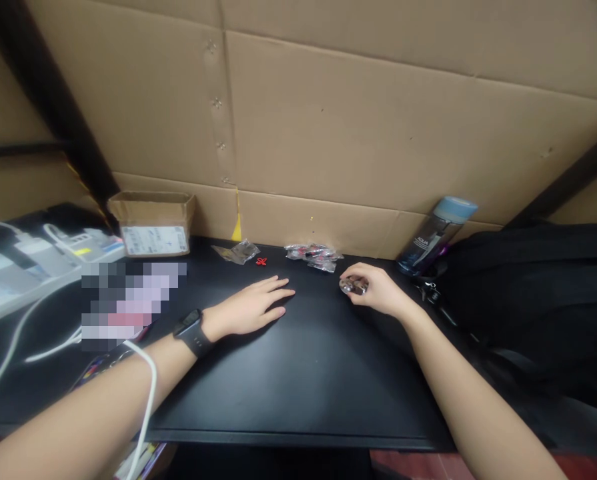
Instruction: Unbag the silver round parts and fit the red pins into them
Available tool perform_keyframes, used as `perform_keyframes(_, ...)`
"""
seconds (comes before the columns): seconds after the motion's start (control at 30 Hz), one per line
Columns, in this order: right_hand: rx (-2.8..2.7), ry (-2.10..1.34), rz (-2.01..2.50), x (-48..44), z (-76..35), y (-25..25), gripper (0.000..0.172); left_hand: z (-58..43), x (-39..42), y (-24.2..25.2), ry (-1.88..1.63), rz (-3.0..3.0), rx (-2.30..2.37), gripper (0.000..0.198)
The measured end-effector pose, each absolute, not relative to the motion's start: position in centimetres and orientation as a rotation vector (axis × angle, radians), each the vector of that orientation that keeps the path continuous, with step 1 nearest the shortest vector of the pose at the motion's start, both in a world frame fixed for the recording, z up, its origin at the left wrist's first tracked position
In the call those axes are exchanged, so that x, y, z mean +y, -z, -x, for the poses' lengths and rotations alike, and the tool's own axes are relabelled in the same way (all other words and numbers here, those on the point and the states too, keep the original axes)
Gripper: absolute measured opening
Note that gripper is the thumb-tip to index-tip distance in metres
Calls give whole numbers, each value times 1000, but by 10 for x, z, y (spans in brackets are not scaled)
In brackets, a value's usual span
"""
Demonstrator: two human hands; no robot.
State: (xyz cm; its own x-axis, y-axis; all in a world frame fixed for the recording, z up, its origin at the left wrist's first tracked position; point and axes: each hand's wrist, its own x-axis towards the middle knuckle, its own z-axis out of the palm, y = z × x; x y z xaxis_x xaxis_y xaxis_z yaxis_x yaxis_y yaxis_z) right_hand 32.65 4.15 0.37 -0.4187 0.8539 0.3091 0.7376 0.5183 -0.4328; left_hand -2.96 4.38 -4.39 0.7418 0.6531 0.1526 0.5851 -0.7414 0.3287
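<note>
So, one shiny thing was clamped between the thumb and fingers of the right hand; whether the desk was touched by it couldn't be told. With that hand taken as the clock's centre and twelve as the cardboard wall, the left hand was placed at nine, palm down, fingers spread, nothing gripped. Tbh the step in hand could be read as plain holding, and for any next move a careful, steady pinch would be called for, since the surface looked slick. Count-wise: a heap of clear packets with red bits showing was left around ten to eleven, near the wall, too jumbled to be counted. Farther out at ten, one small red piece was left loose, with clear wrapping just beside it, one piece or maybe two. One cardboard box was parked beyond that. One blue-capped bottle was leaned at one to two, and one black bag was dumped at three.
</note>
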Motion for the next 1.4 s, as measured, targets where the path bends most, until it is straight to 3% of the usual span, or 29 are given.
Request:
perform_keyframes(0.17,-2393,-413,1031,18,-275,-1,39,27,48,41,-468,-2732,1100,54)
perform_keyframes(0.4,-2412,-556,909,4,-242,7,38,25,62,43,-578,-2646,1758,57)
perform_keyframes(0.67,-2489,-452,985,4,-247,5,31,27,63,43,-678,-2688,1769,38)
perform_keyframes(0.83,-2468,-406,954,4,-248,6,32,24,60,43,-690,-2712,1800,46)
perform_keyframes(1.0,-2426,-450,902,2,-247,4,33,23,59,43,-671,-2703,1805,40)
perform_keyframes(1.2,-2306,-543,903,0,-247,6,63,24,60,41,-710,-2781,1638,28)
perform_keyframes(1.4,-2308,-492,864,1,-247,6,58,21,57,39,-726,-2804,1557,22)
